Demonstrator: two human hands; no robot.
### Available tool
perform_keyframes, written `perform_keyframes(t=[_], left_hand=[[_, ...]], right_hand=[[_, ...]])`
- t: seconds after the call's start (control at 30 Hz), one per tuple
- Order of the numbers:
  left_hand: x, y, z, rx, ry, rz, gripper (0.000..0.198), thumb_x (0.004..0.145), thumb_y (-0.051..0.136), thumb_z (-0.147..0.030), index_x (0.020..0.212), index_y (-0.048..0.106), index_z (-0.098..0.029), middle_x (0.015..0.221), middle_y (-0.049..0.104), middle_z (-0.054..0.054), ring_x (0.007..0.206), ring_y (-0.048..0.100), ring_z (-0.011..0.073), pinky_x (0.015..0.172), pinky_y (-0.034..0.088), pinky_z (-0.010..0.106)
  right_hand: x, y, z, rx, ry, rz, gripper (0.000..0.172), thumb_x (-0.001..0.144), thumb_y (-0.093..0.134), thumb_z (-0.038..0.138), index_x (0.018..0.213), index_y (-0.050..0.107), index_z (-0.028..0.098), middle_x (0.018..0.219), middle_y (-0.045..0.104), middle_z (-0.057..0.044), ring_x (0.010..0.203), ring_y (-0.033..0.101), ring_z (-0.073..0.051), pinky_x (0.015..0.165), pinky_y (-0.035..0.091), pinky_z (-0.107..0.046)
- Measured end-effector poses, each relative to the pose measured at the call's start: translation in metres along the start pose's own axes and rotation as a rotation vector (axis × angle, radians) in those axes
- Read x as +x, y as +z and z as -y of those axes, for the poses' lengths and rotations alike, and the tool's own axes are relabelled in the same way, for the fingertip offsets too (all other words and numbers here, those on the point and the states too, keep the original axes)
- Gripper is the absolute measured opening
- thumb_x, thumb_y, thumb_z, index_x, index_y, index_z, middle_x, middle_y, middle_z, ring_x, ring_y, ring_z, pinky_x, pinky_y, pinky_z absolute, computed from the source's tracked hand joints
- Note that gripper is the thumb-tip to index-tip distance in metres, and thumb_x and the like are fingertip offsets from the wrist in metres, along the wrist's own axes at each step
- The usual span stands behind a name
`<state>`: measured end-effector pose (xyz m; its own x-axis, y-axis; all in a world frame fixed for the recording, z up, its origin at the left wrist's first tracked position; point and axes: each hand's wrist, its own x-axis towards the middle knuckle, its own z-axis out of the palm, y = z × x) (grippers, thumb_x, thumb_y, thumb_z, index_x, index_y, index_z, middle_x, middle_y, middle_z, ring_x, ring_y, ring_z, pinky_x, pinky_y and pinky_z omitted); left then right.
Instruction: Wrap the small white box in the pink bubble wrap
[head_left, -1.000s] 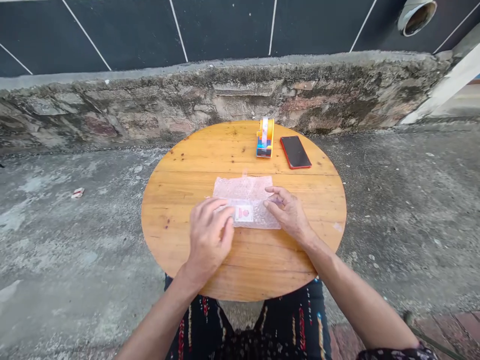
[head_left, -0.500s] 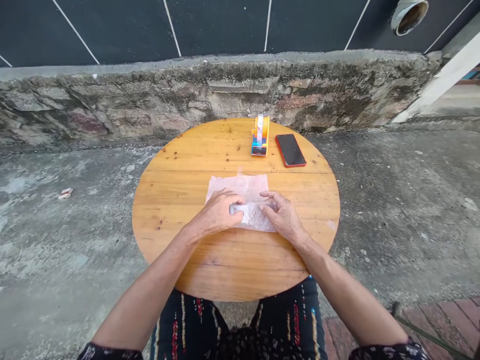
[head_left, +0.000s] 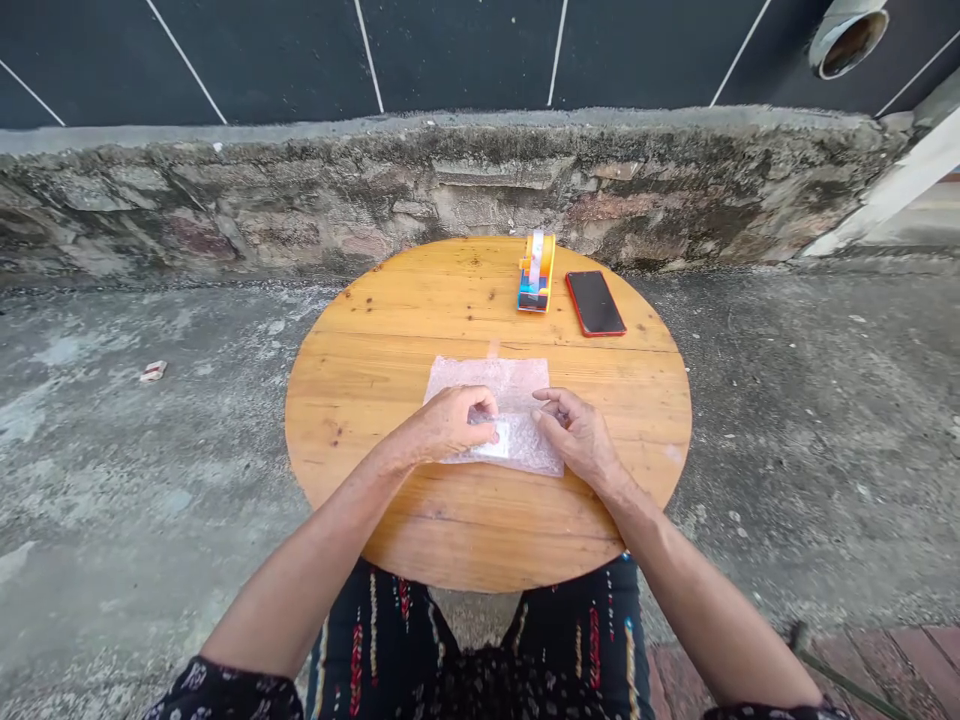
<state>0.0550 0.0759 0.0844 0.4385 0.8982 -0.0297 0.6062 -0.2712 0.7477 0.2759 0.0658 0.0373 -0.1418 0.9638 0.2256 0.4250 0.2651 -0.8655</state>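
A sheet of clear, pinkish bubble wrap (head_left: 517, 375) lies on the round wooden table (head_left: 360, 370) in front of me. Its near part looks folded over, and a small whitish thing (head_left: 493, 438) shows in or under that layer; its kind is unclear. My left hand (head_left: 456, 422) is curled at the left of the fold, thumb in front and index finger bent behind. At the right side, my right hand (head_left: 576, 430) has its thumb on the wrap, index finger reaching past the fold and the other fingers curled. The exact contact of the fingertips is partly hidden.
Toward the far edge stands a yellow and blue tape dispenser (head_left: 536, 275). A phone with a red case (head_left: 596, 304) lies right of it. Beyond the table runs a low stone wall (head_left: 300, 215), with a pipe (head_left: 847, 45) above it at the right.
The near part of the bubble wrap lies flatter and its front edge sits slightly closer to me. Both hands stay near it. The whole view has shifted slightly.
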Motion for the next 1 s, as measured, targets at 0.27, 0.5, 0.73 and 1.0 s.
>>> perform_keyframes(t=[0.27,0.5,0.73,1.0], left_hand=[[-0.004,0.009,0.006,-0.069,0.004,-0.078,0.01,0.071,0.059,-0.022,0.078,0.065,-0.018,0.078,0.067,0.001,0.078,0.06,0.0177,0.07,0.045,0.027],[-0.006,0.008,0.016,0.0,0.002,-0.123,0.021,0.073,0.062,-0.027,0.092,0.067,-0.02,0.09,0.07,0.003,0.086,0.063,0.0206,0.079,0.047,0.031],[-0.005,0.002,0.024,-0.01,0.015,-0.074,0.029,0.072,0.062,-0.023,0.1,0.069,-0.021,0.096,0.071,0.004,0.092,0.063,0.0215,0.086,0.048,0.034],[-0.005,0.006,0.023,-0.019,0.033,-0.107,0.039,0.074,0.061,-0.02,0.112,0.066,-0.021,0.103,0.071,0.006,0.097,0.063,0.0227,0.089,0.048,0.035]], right_hand=[[-0.034,0.007,0.048,-0.531,-0.544,-0.019,0.017,0.09,0.054,0.019,0.102,0.064,0.022,0.103,0.068,-0.007,0.095,0.058,-0.023,0.084,0.039,-0.041],[-0.026,0.024,0.048,-0.609,-0.563,0.176,0.02,0.093,0.051,0.02,0.109,0.062,0.018,0.115,0.066,-0.009,0.105,0.056,-0.025,0.093,0.039,-0.042],[-0.023,0.02,0.045,-0.623,-0.529,0.215,0.021,0.089,0.058,0.025,0.109,0.063,0.022,0.125,0.06,-0.011,0.113,0.053,-0.029,0.093,0.039,-0.046],[-0.011,0.019,0.043,-0.566,-0.565,0.306,0.023,0.087,0.061,0.022,0.11,0.061,0.022,0.119,0.063,-0.009,0.106,0.056,-0.026,0.094,0.038,-0.043]])
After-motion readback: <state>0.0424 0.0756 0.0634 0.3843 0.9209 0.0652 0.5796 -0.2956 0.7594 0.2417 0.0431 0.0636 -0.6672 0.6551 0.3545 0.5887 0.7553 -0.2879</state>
